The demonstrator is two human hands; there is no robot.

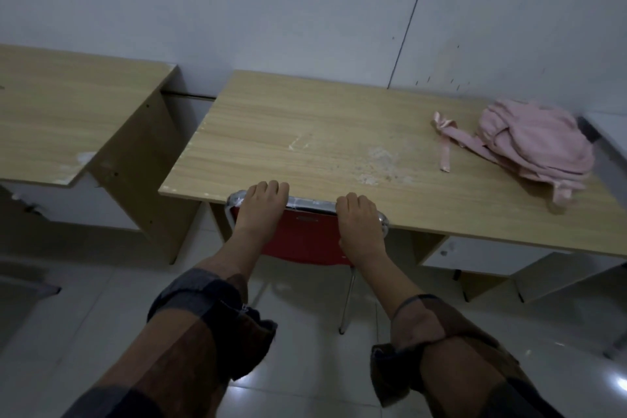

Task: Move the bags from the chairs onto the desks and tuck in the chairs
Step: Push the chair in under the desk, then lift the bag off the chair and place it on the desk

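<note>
A red chair (302,237) with a chrome frame stands pushed under the wooden desk (305,142); its backrest top touches the desk's front edge. My left hand (263,207) grips the left end of the chrome top rail. My right hand (359,224) grips the right end of the same rail. A pink fabric bag (532,142) lies on the desk's right end, its ribbon straps trailing to the left. The chair's seat is hidden beneath the desk.
A second wooden desk (68,112) stands to the left, with a narrow gap between the two. Both desks back onto a pale wall. A white drawer unit (475,254) hangs under the right part of the desk. Glossy tiled floor lies below.
</note>
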